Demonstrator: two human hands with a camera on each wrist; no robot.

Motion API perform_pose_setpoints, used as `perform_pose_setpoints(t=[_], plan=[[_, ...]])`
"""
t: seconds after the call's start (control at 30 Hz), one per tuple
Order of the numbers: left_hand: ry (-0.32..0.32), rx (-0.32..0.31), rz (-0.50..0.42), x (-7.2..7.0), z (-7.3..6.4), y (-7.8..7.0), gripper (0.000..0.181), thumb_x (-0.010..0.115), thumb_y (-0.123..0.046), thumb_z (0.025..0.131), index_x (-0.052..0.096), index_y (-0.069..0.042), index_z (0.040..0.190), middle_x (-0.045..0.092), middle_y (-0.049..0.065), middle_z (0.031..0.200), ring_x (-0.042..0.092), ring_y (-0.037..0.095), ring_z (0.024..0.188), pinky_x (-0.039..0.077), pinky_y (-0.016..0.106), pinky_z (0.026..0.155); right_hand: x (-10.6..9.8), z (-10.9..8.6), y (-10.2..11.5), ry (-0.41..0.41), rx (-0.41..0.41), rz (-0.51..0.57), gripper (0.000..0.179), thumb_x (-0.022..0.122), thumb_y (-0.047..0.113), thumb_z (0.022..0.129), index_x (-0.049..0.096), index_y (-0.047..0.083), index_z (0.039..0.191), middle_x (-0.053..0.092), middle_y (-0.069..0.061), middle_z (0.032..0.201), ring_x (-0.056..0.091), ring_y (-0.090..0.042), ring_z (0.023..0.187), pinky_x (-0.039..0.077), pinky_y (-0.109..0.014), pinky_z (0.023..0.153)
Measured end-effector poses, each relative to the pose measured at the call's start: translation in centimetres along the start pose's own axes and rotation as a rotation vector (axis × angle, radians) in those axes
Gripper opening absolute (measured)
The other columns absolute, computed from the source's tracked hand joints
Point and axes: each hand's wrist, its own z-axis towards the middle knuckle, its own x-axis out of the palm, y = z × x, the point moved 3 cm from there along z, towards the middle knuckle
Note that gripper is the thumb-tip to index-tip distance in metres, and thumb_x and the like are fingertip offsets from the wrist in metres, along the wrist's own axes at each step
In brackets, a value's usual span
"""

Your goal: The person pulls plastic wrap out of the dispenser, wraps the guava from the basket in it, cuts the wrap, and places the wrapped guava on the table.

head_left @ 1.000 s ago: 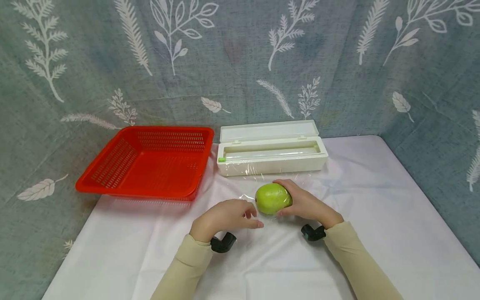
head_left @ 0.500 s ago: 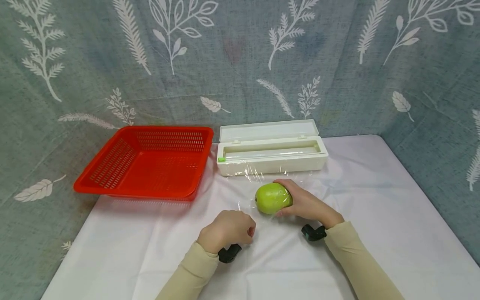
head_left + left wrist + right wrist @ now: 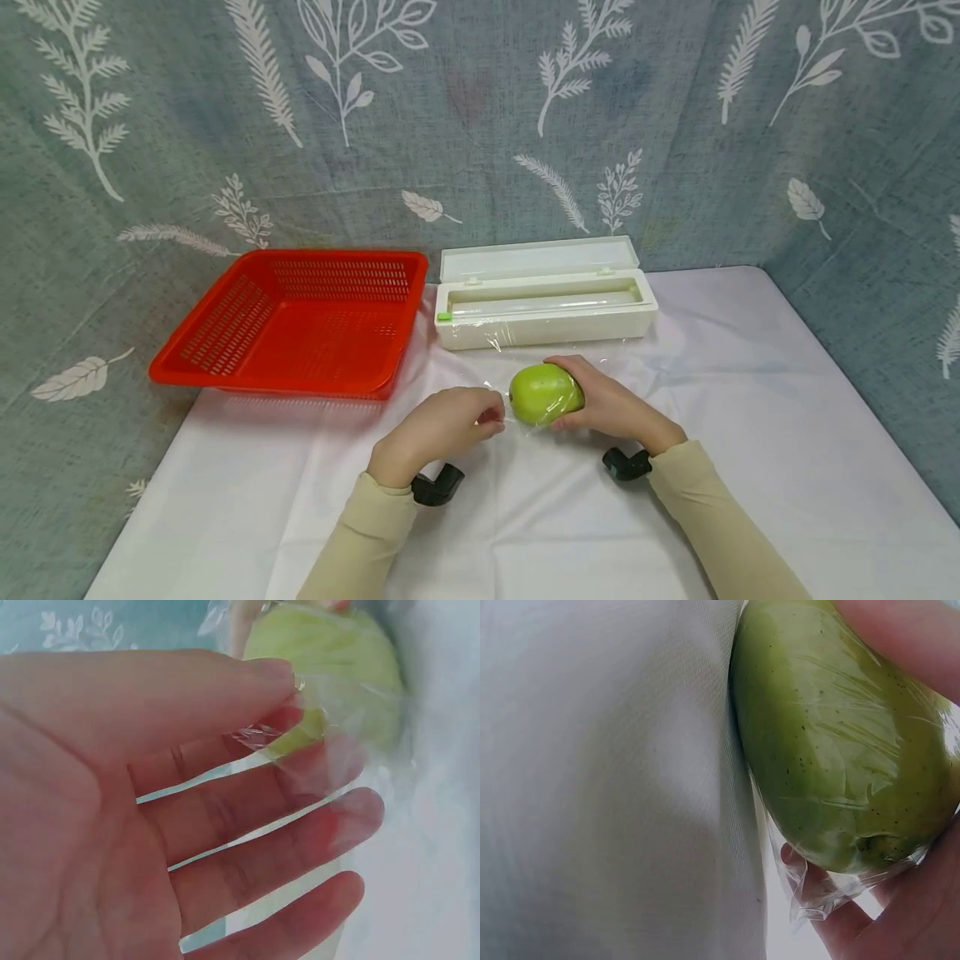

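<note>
An oval, dark-specked green fruit (image 3: 546,394) lies on the table with clear cling film (image 3: 814,896) around it. My right hand (image 3: 603,400) grips its right end, thumb on the near side and fingers on the far side. Film shines over the skin and bunches beside the fingers in the right wrist view. To the left of the fruit, my left hand (image 3: 446,429) pinches an edge of the film between thumb and index finger. Its other fingers (image 3: 300,832) are stretched out, partly behind the film, in the left wrist view.
Behind the fruit stands a white cling film dispenser (image 3: 547,329), lid raised, with a roll inside and film hanging over its front. A red plastic basket (image 3: 363,385) stands at the back left. A white cloth (image 3: 750,400) covers the table, and a leaf-patterned curtain (image 3: 480,117) hangs behind.
My left hand dipped toward me and curled, then moved back up and left, where it now pinches the film. The right hand stays on the fruit.
</note>
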Motion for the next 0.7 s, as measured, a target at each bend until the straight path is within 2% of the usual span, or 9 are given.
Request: perform_pose_setpoints(t=[0.1, 0.2, 0.53, 0.7], plan=[[-0.026, -0.026, -0.014, -0.6, -0.2, 0.8, 0.004, 0.061, -0.025, 0.083, 0.057, -0.026, 0.082, 0.051, -0.016, 0.072, 0.049, 0.005, 0.069, 0.042, 0.023, 0.066, 0.0, 0.0, 0.0, -0.001, 0.01, 0.0, 0.088, 0.08, 0.04, 0.061, 0.03, 0.036, 0.133, 0.038, 0.01, 0.124, 0.044, -0.014, 0.105, 0.038, -0.04, 0.087], [-0.079, -0.03, -0.03, -1.1, -0.4, 1.5, 0.006, 0.061, -0.022, 0.083, 0.057, -0.026, 0.083, 0.053, -0.017, 0.075, 0.05, 0.003, 0.072, 0.043, 0.022, 0.07, 0.0, 0.0, 0.0, 0.001, 0.013, -0.004, 0.088, 0.08, 0.04, 0.061, 0.03, 0.035, 0.133, 0.037, 0.011, 0.125, 0.044, -0.013, 0.106, 0.038, -0.041, 0.087], [-0.304, 0.057, -0.217, -1.9, 0.4, 2.3, 0.008, 0.065, -0.02, 0.082, 0.061, -0.026, 0.086, 0.056, -0.02, 0.08, 0.053, -0.002, 0.077, 0.044, 0.023, 0.075, -0.1, 0.0, 0.0, 0.005, 0.007, -0.006, 0.088, 0.08, 0.04, 0.061, 0.03, 0.033, 0.133, 0.038, 0.009, 0.125, 0.044, -0.014, 0.107, 0.037, -0.041, 0.088], [-0.369, 0.124, -0.284, -1.6, 1.4, 2.3, 0.009, 0.066, -0.02, 0.081, 0.061, -0.025, 0.087, 0.055, -0.018, 0.084, 0.054, 0.004, 0.082, 0.045, 0.027, 0.078, 0.0, 0.1, 0.1, 0.014, -0.001, 0.0, 0.087, 0.079, 0.042, 0.061, 0.031, 0.03, 0.133, 0.038, 0.008, 0.125, 0.043, -0.014, 0.108, 0.036, -0.04, 0.089]])
